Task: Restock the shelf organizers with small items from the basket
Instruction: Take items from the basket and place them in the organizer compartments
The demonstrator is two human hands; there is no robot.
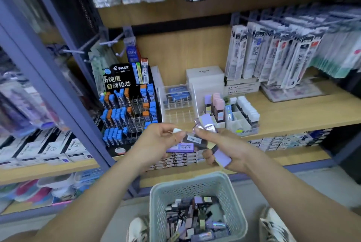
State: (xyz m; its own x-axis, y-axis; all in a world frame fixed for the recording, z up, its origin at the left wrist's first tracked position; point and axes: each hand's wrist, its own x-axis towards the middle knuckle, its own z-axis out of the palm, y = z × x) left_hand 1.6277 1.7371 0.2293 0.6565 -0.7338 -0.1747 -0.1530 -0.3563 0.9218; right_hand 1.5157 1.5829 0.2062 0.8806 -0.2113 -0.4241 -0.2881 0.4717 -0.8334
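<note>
On my feed: left hand and right hand bare; left forearm and right forearm bare to the frame edge; left shoe pale sneaker, grey smudged panels; right shoe white sneaker, dark streaky pattern; both blurred, can't read laces or logos.

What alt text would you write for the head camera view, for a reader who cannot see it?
A person's left hand and right hand hold small cases before a wooden shelf, near a clear organizer partly filled with similar cases. Below, a grey basket between the person's shoes holds many more.
</note>
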